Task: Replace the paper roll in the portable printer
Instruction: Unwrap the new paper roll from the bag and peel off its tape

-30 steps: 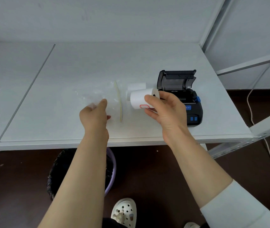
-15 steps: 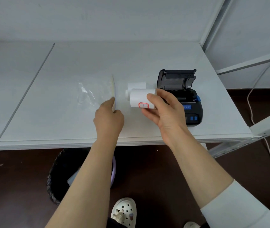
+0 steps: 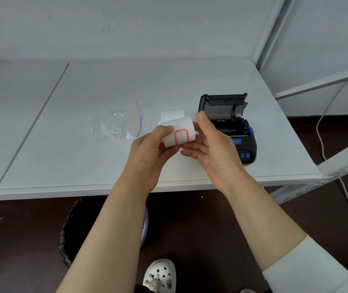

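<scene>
A white paper roll with a red-outlined sticker on its side is held above the table between both hands. My left hand grips its left end, and my right hand holds its right end from behind and below. The black portable printer sits just to the right with its lid standing open and blue buttons on the front. A second white roll lies on the table behind the held one, partly hidden.
A crumpled clear plastic bag lies on the white table left of the rolls. A dark bin with a purple rim stands under the table edge. A white metal rack frame and a cable are at the right.
My left hand has let go of the plastic bag, moved right and closed on the roll's left end. The roll has turned so the red sticker faces me.
</scene>
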`<state>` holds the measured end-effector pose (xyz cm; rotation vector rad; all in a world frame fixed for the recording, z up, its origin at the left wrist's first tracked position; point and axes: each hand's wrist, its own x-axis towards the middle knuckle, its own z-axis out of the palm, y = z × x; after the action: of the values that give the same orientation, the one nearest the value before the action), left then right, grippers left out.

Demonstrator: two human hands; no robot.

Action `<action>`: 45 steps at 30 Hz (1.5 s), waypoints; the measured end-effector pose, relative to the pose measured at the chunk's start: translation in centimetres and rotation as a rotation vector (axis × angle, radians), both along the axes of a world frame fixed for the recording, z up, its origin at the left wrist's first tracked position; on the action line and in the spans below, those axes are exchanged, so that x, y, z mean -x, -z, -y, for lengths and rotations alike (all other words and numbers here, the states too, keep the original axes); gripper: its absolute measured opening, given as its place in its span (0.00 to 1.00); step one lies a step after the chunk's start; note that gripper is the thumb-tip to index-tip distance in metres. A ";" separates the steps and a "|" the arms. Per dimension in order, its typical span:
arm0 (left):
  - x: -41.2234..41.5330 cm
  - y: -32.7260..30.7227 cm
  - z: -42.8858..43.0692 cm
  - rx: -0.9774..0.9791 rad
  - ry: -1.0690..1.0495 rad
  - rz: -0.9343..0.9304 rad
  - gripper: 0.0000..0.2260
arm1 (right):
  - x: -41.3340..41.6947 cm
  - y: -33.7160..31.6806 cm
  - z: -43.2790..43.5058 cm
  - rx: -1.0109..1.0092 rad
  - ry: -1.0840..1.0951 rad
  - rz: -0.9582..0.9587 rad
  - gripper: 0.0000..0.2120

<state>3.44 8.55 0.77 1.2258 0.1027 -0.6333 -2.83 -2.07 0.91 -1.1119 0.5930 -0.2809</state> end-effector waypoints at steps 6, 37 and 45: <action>-0.6 -0.1 -0.9 -0.048 0.079 -0.063 0.05 | -0.2 1.0 -0.2 0.137 0.021 -0.012 0.15; -0.6 1.1 -1.2 0.071 0.240 0.092 0.17 | -0.2 0.7 -0.1 0.452 -0.014 0.074 0.08; -0.5 1.0 -1.0 0.126 0.211 0.132 0.18 | 0.1 0.8 -0.6 0.447 0.121 0.110 0.07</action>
<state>3.99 9.52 -0.23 1.1615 -0.1767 -0.7280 -2.92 -1.48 0.15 -1.4804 0.5117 -0.5961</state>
